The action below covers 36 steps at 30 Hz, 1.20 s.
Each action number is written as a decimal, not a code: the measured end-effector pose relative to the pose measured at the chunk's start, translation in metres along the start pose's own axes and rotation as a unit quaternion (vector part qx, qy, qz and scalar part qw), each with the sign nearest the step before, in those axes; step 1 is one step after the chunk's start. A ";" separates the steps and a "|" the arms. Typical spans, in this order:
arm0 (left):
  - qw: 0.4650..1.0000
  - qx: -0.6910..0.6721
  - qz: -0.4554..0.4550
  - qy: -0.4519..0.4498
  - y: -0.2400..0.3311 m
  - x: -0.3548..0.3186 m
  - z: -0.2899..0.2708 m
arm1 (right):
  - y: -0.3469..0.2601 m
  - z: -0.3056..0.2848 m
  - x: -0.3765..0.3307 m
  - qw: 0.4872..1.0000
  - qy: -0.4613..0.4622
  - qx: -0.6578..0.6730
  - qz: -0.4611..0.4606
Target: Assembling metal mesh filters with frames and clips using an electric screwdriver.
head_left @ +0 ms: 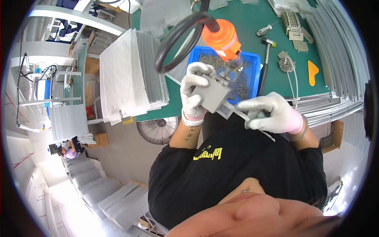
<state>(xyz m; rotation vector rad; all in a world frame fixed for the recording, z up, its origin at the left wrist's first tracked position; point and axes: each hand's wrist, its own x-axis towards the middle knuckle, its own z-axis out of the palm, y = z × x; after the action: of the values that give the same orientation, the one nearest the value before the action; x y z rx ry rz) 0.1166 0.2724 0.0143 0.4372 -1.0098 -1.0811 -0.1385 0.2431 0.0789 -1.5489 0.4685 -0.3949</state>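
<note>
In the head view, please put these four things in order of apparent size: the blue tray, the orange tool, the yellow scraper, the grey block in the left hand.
1. blue tray, partly hidden
2. grey block and orange tool: alike, and both nearer the camera, so unranked
3. yellow scraper

White knit cloth gloves cover both hands, the left hand (pixel 193 93) on a matt grey metal bracket (pixel 213 94); glossy orange plastic sheathes the hanging screwdriver (pixel 224 38) above a blue plastic tray (pixel 254 63) of dull metal screws (pixel 242 85) on the matt green table (pixel 252 19).
</note>
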 end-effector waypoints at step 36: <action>0.984 0.168 0.064 0.008 0.000 0.018 -0.012 | 0.023 -0.011 0.061 0.927 0.074 -0.310 -0.196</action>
<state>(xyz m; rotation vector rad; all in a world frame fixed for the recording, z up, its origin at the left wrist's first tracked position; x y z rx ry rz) 0.1284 0.2545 0.0167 0.6433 -1.1942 -0.7920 -0.0938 0.2017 0.0541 -2.2536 0.4196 -0.7235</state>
